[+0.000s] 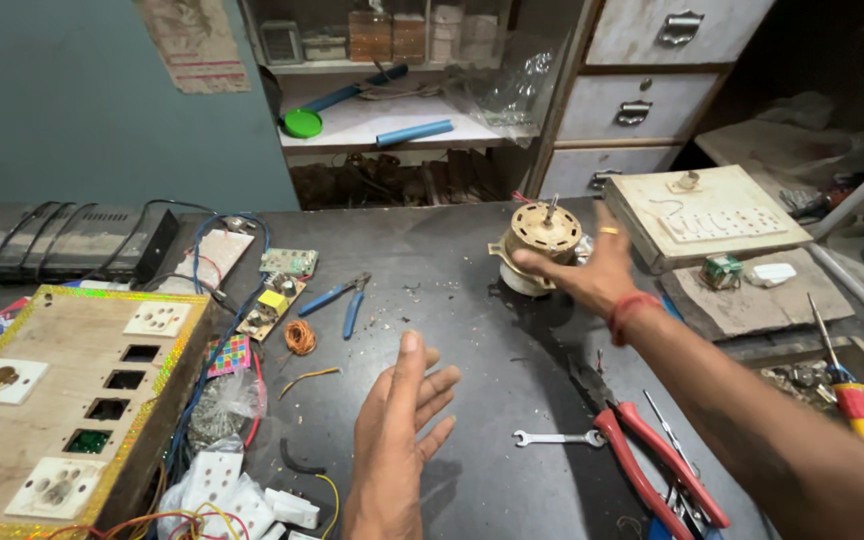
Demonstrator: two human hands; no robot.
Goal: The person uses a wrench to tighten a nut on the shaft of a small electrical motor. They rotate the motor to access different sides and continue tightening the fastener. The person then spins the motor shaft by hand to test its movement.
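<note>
Just motor within right hand grip

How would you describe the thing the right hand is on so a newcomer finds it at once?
Start at the dark workbench and go to its far edge, below the grey drawers. There the right hand rests against a small electric motor. It is the only round, tan metal body with a shaft sticking straight up; its neighbours are flat boards.

Electrical repair workshop, pliers, circuit boards
</note>
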